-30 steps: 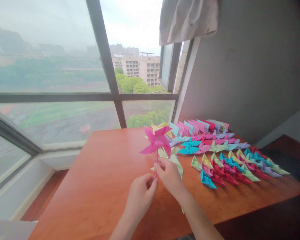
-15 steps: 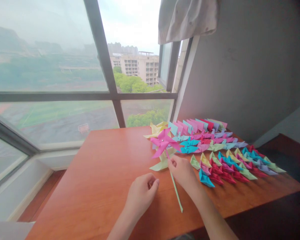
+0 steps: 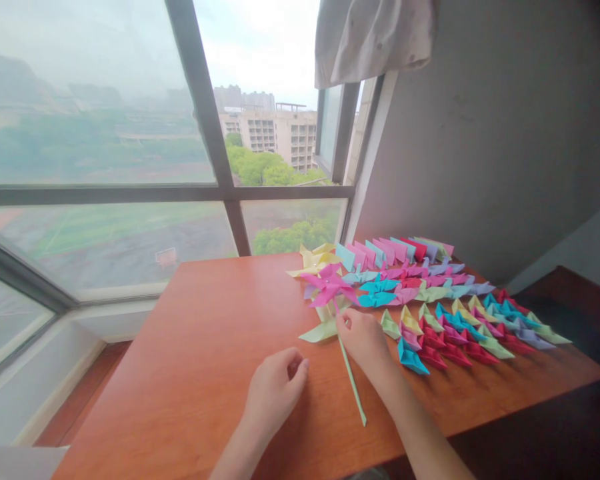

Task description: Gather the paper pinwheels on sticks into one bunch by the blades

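Observation:
A pink paper pinwheel (image 3: 330, 285) is held upright but slightly leaning by my right hand (image 3: 365, 337), whose thumb and fingers pinch the upper part of its stick. The thin pale green stick (image 3: 353, 383) runs down from that grip toward the front of the table. To the left, my left hand (image 3: 276, 383) rests just above the wood, loosely curled, thumb apart from the fingers, with nothing visible in it. Behind the pink pinwheel lie a yellow pinwheel (image 3: 313, 257) and a pale green one (image 3: 317, 331), both partly hidden.
Rows of folded paper boats (image 3: 460, 333) and paper cranes (image 3: 405, 273) cover the right side of the brown table (image 3: 195, 347). Folded paper pieces (image 3: 395, 250) stand along the back. A large window (image 3: 100, 240) borders the far and left sides.
My left hand has moved slightly left, away from the stick, and its thumb has opened a little. The pink pinwheel's head has tipped back or turned slightly in my right hand's steady pinch.

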Available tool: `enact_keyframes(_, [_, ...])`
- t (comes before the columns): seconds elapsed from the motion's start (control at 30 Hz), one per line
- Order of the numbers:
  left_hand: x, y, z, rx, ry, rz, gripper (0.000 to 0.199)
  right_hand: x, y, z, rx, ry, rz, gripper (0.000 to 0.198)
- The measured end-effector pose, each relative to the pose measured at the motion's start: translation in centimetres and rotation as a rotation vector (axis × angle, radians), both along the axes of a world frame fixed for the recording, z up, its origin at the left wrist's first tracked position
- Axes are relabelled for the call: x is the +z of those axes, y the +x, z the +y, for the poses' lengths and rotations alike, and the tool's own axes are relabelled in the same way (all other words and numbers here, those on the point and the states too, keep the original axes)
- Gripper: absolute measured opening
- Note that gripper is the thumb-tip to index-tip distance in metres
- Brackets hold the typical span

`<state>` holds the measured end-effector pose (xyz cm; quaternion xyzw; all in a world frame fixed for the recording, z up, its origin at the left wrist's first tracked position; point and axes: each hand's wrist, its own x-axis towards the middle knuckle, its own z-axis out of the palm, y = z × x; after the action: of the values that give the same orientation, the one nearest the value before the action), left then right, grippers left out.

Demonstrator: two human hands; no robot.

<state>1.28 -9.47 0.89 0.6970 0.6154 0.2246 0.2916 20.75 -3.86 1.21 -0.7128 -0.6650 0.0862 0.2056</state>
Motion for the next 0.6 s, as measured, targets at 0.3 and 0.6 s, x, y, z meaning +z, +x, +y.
enact_keyframes(0.3, [0.1,0.1,-0.2,-0.01,0.01,0.041,0.023,0.8,-0.6,-1.4,0.018,-0.018,-0.039,0.023])
enact_keyframes(0.6, [-0.1,-0.2,0.0,-0.009,0.043,-0.144,0.016,0.8,-4.8,-2.8,0.252,0.095,0.279,0.017])
